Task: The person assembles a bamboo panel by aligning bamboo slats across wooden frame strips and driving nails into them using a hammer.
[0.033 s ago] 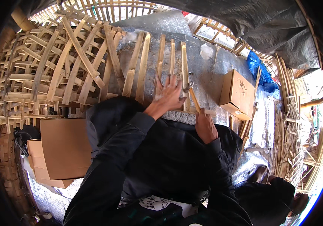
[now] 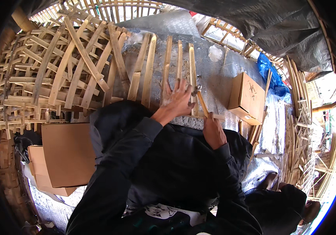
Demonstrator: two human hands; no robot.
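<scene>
Bamboo slats point(image 2: 167, 64) under left fingers point(image 2: 176, 87) (spread), hammer point(image 2: 201, 101) beside

Bamboo slats point(image 2: 167, 66): pale tan, flat, narrow; several lie side by side, roughly parallel, running away from the person across the grey bench point(image 2: 219, 84). Left hand point(image 2: 177, 98) lies spread flat on their near ends. Hammer point(image 2: 200, 98): light wooden handle, small metal head, tilted, held in right hand point(image 2: 214, 131), head just beside the slats.
</scene>
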